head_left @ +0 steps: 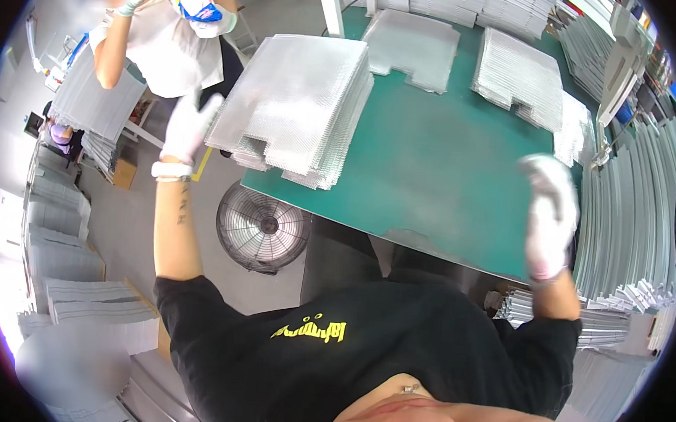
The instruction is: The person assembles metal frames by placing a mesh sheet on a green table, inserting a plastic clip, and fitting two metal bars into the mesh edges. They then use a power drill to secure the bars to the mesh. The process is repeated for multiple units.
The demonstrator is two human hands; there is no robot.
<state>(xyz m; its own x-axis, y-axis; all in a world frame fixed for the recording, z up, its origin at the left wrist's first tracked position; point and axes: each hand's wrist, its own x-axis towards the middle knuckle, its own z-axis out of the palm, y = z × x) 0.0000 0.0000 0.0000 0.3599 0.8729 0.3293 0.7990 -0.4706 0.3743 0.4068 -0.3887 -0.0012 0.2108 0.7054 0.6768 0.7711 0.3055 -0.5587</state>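
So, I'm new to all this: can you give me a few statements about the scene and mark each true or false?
1. The left hand holds a sheet. False: it is open beside a stack, gripping nothing.
2. The table has a green top. True.
3. The fan stands on the table. False: it is beside the table.
4. The right hand is gloved. True.
5. The co-worker wears black on top. False: their shirt is white.
6. More than one stack lies on the table. True.
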